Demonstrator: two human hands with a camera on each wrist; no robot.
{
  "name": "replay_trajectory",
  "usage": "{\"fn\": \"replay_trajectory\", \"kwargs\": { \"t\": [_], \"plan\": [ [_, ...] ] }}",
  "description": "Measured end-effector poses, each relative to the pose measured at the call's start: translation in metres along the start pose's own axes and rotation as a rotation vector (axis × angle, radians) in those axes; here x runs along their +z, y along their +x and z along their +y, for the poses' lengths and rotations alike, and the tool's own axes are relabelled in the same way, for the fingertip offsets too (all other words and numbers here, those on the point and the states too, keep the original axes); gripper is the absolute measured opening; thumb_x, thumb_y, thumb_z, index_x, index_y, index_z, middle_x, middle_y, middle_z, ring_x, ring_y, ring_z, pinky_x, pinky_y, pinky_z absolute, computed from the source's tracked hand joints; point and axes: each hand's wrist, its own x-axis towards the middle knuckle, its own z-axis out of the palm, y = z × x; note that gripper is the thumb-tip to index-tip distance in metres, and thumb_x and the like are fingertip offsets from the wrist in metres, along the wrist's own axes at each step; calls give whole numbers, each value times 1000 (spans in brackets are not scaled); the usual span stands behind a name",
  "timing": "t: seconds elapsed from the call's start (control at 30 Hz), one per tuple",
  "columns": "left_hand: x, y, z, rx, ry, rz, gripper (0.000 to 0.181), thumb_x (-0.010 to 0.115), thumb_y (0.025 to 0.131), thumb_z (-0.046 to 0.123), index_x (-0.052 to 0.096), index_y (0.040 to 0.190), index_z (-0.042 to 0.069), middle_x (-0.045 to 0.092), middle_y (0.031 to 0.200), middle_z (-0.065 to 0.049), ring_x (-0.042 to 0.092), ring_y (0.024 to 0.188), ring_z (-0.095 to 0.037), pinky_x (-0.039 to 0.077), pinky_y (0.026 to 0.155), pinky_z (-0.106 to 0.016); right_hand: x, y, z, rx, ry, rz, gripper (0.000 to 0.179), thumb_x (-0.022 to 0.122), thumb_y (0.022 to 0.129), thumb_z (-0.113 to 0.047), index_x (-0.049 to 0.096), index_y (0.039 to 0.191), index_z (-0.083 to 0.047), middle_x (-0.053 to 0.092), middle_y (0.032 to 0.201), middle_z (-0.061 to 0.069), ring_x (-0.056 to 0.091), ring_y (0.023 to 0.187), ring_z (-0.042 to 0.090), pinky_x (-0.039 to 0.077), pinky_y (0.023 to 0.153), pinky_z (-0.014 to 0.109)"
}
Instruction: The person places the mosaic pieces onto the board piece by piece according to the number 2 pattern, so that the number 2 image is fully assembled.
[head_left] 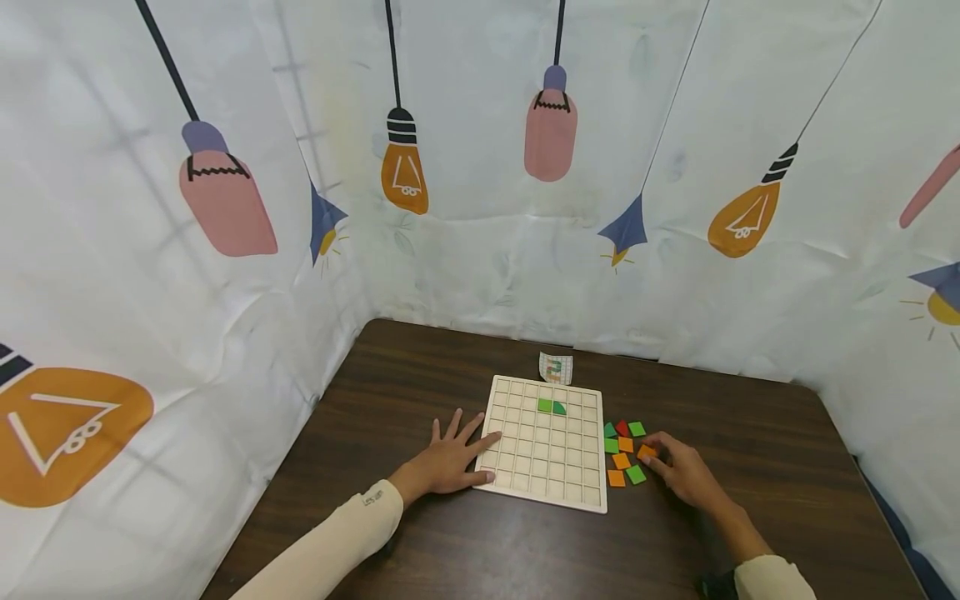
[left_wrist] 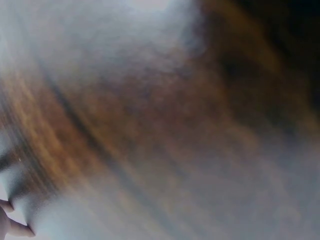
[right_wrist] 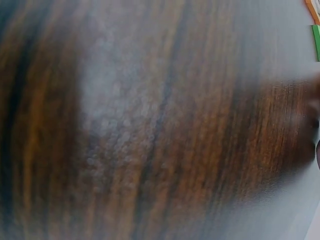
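Note:
My left hand (head_left: pixel 447 463) lies with its fingers spread, fingertips on the left edge of a pale wooden grid board (head_left: pixel 536 487). On the board's upper part sit a light green square tile (head_left: pixel 545 405) and a dark green curved-edge tile (head_left: pixel 559 408). To the right of the board, my right hand (head_left: pixel 687 476) pinches an orange square tile (head_left: pixel 646 452) between thumb and fingers. Beside it are several loose tiles, among them a red tile (head_left: pixel 622 428), a green tile (head_left: pixel 636 474) and an orange tile (head_left: pixel 617 478). The wrist views show mostly blurred tabletop.
A small printed card (head_left: pixel 556 368) with a coloured grid pattern lies behind the board. All of this is on a dark brown wooden table (head_left: pixel 435 367). White cloth (head_left: pixel 480 275) printed with hanging lamps surrounds the table's back and left side.

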Motion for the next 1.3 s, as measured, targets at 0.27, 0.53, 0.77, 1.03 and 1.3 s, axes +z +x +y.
{"fn": "replay_trajectory", "kwargs": {
  "t": [0.27, 0.53, 0.77, 1.03, 1.3],
  "plan": [
    [0, -1, 1, 6, 0, 7, 72, 44, 98, 68, 26, 160, 34, 14, 169, -12, 7, 151, -54, 14, 107, -82, -1, -1, -1, 4, 10, -33, 36, 67, 98, -19, 64, 133, -10, 67, 127, 17, 66, 104, 32, 55, 83, 48],
    [-2, -2, 1, 8, -3, 9, 72, 45, 98, 66, 27, 160, 33, 15, 168, -13, 8, 150, -55, 14, 106, -82, 0, 1, -5, 29, 33, 16, 31, 68, 98, -24, 67, 126, -9, 71, 114, 11, 65, 99, 25, 55, 83, 47],
    [-1, -2, 1, 5, -9, 12, 72, 45, 98, 67, 27, 160, 34, 14, 169, -13, 7, 151, -54, 13, 107, -82, -1, 6, -8, 67, 89, 12, 34, 71, 96, -29, 67, 123, -9, 62, 92, 3, 52, 74, 12, 44, 62, 25],
    [0, 0, 0, 2, -5, 9, 73, 44, 98, 68, 27, 160, 35, 14, 169, -12, 7, 151, -54, 13, 107, -82, 2, 16, -21, 108, 226, -12, 38, 75, 92, -27, 66, 121, -5, 56, 89, 7, 54, 60, 13, 48, 52, 27],
    [1, 0, -1, 0, 2, 5, 73, 44, 98, 68, 26, 160, 35, 14, 169, -12, 7, 151, -54, 13, 107, -82, 6, 25, -35, 58, 316, -31, 36, 75, 93, -20, 66, 124, -5, 63, 94, 9, 58, 64, 13, 50, 52, 29]
  ]
}}
